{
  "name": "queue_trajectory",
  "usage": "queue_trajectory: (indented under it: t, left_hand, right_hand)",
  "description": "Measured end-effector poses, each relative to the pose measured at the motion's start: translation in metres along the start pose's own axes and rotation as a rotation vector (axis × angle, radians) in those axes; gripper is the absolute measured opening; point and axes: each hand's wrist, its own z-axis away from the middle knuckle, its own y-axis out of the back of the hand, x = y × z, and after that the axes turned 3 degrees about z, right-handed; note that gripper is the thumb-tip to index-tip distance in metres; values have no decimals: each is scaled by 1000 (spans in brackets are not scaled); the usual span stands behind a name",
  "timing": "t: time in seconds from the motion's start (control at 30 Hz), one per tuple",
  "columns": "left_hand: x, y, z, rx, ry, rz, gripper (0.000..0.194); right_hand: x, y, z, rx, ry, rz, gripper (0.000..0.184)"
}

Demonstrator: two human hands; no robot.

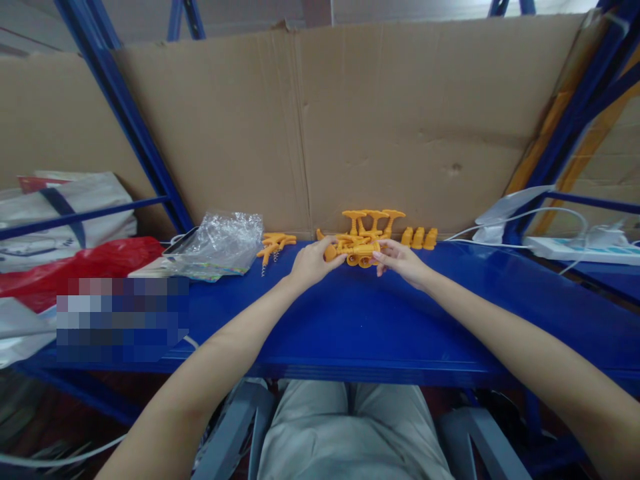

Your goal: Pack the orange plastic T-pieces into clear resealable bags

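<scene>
Both hands are together over a cluster of yellow-orange plastic parts at the back of the blue shelf. My left hand point(313, 262) is closed, thumb and fingers pinching at the left side of the cluster. My right hand point(404, 263) is closed too, with its fingertips at the right end of a rounded yellow plastic part point(364, 249). Where one part ends and another begins is hard to see. Several T-shaped yellow handles point(374, 220) rise behind the hands. Left of them lie yellow corkscrews point(273, 247) with metal spirals.
Small yellow pieces point(419, 238) stand in a row on the right. A clear plastic bag point(225, 243) and a red bag point(100, 263) lie left. A white power strip point(585, 250) with cables is at the right. Cardboard point(400, 120) backs the blue shelf point(360, 327).
</scene>
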Motion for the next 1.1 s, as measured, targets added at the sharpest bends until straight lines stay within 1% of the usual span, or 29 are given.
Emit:
queue_trajectory:
  t: [0.07, 0.13, 0.2, 0.23, 0.3, 0.37, 0.43, 0.47, 0.53, 0.63, 0.73, 0.87, 1.0, 1.1]
  left_hand:
    - [-5, 3, -3, -14, 42, 3, 48]
    - [-16, 7, -6, -20, 123, -21, 56]
    - [-31, 10, -8, -17, 223, -102, 57]
    - [-40, 12, -9, -38, 273, -170, 55]
    - [-58, 13, -8, -114, 424, -313, 53]
    - [-73, 14, -5, -221, 571, -408, 55]
    - [-83, 13, -3, -311, 678, -440, 57]
    - [-86, 12, -3, -332, 707, -439, 57]
    - [-91, 11, -3, -327, 723, -428, 55]
    - [-94, 10, -3, -287, 737, -432, 51]
    - [-98, 10, -4, -271, 783, -436, 51]
    - [-103, 11, -3, -242, 776, -426, 45]
    - [-102, 13, -5, -225, 726, -452, 40]
    - [-97, 14, -6, -233, 690, -483, 41]
  right_hand:
    - [1, 2, -2, 68, 39, -2, 47]
    - [2, 6, -4, 158, 74, -3, 50]
    - [3, 11, -8, 245, 106, 3, 52]
    - [3, 13, -10, 279, 125, 13, 53]
    - [4, 17, -16, 317, 167, 59, 54]
    - [4, 17, -22, 323, 215, 168, 53]
    - [2, 13, -27, 312, 280, 382, 47]
    - [-1, 9, -29, 301, 312, 522, 43]
    - [-8, -3, -33, 268, 351, 823, 36]
    - [-19, -22, -37, 196, 311, 1217, 33]
    - [-24, -37, -42, 130, 267, 1465, 35]
    - [-22, -49, -47, 71, 206, 1568, 42]
    - [-21, -56, -48, 43, 119, 1586, 41]
    - [-20, -56, -48, 36, 103, 1579, 40]
